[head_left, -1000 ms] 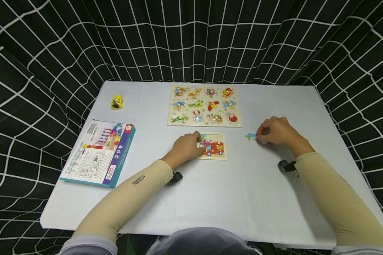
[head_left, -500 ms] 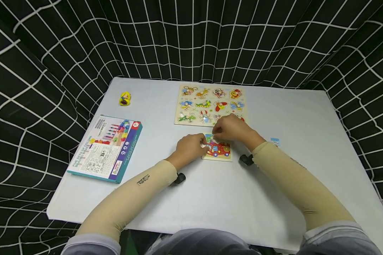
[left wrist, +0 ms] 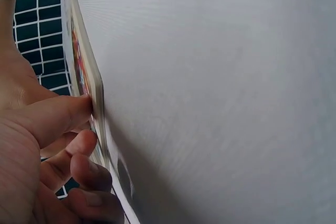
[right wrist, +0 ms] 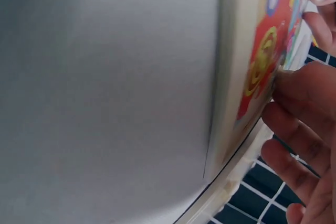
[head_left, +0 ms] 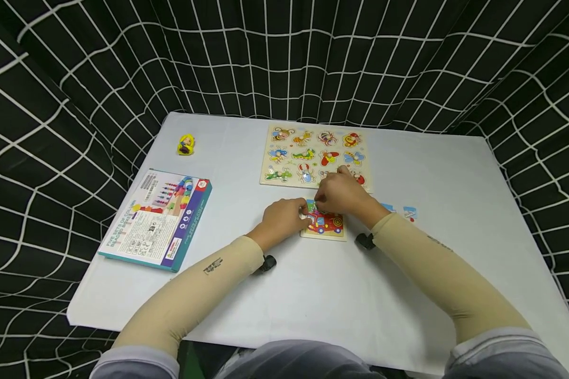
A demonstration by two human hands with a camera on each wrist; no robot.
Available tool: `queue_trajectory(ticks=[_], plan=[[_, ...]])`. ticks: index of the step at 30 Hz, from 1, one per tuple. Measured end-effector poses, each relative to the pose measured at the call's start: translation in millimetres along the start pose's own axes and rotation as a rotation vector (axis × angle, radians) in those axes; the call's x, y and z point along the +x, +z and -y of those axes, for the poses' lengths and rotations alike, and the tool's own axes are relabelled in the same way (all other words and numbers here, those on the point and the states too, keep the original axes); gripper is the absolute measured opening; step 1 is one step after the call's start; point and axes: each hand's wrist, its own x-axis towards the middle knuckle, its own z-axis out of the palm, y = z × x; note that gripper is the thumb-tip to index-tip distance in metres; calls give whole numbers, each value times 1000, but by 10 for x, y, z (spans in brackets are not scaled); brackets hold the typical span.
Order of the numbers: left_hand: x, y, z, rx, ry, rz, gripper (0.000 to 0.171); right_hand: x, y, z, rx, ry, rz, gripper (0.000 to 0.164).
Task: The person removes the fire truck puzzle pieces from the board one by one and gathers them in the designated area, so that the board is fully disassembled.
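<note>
A white table [head_left: 313, 300] is spreading beneath my grip.
Well left of my left hand [head_left: 284, 218], a teal-edged box [head_left: 147, 231] is lying flat. Just beyond my right hand [head_left: 345, 196], a wooden insect puzzle [head_left: 315, 148] is lying. Between my hands, a small red-vehicle puzzle [head_left: 325, 224] is resting. My left hand is holding its left edge, thumb and forefinger curving apart. My right hand is bending over its upper part, fingertips narrowly bunched; I cannot tell whether they are pinching a piece. Left and beyond, a yellow figurine [head_left: 186, 145] is sitting; right of my grip, two blue pieces [head_left: 410, 212] are lying.
</note>
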Motion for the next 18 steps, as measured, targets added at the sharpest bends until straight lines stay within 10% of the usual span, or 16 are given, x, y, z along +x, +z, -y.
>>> queue_trajectory(ticks=[18], plan=[[-9, 21, 5, 21, 13, -10, 22, -48, 11, 75, -84, -55, -82, 10]])
